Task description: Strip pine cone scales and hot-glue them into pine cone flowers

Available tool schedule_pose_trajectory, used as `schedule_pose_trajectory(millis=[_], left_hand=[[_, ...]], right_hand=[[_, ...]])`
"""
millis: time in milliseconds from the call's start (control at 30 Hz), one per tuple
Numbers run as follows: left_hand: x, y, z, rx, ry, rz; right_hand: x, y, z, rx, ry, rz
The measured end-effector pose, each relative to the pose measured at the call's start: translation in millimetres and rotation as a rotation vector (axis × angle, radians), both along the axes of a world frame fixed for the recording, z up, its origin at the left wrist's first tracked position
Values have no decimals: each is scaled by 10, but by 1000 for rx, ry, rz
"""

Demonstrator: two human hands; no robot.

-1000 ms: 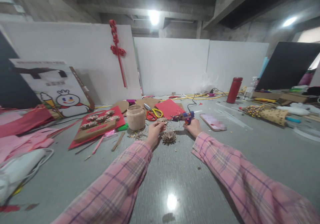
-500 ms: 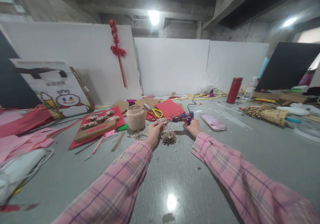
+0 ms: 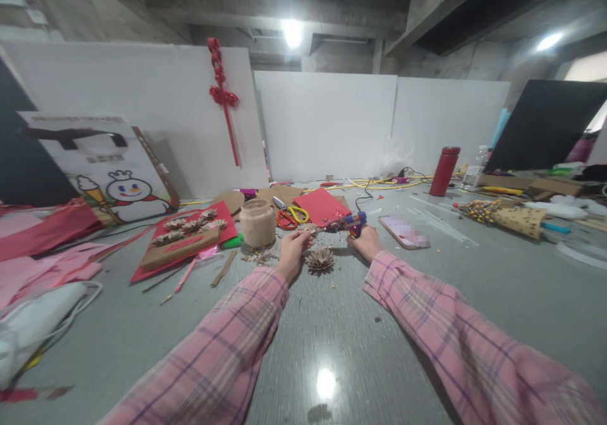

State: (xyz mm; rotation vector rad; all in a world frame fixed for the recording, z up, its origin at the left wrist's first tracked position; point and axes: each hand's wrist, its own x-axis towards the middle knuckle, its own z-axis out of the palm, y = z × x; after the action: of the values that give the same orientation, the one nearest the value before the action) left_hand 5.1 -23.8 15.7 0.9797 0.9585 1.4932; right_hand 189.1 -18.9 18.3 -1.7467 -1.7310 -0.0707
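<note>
Glue gun (image 3: 356, 222) barely shifted: axis crosswise, pointing left; right hand (image 3: 367, 243) wrapped round it.

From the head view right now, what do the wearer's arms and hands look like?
Left sleeve and right sleeve: long, loose pink plaid shirt fabric crossed by purple and pale stripes. Cuffs end around the wrists. Left hand and right hand are bare: no gloves, no watch visible. Rings too small to tell.
</note>
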Motion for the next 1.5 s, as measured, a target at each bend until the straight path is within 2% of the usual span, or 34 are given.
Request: schedule_pose_trajectory(millis=[200, 333, 533, 667, 833, 933, 1033, 1400, 1500], left_hand=[[4, -16, 8, -5, 10, 4], [-1, -9, 10, -8, 11, -2], [-4, 4, -11, 25, 62, 36], [-1, -41, 3, 126, 185, 130], [-74, -110, 20, 228, 473, 279], [-131, -130, 7, 266, 639, 374], [-152, -135, -9, 275, 711, 400], [-106, -172, 15, 242, 665, 399], [-115, -166, 5, 243, 707, 404]], right_hand=[[17, 1, -15, 36, 53, -69], [24, 6, -40, 127, 93, -72], [4, 67, -91, 215, 20, -121], [23, 128, -139, 262, 7, -91], [101, 211, -135, 344, -71, -15], [135, 281, -93, 332, -95, 43], [147, 350, -56, 295, -119, 49], [161, 414, -50, 140, -212, 80], [172, 430, -71, 117, -201, 94]])
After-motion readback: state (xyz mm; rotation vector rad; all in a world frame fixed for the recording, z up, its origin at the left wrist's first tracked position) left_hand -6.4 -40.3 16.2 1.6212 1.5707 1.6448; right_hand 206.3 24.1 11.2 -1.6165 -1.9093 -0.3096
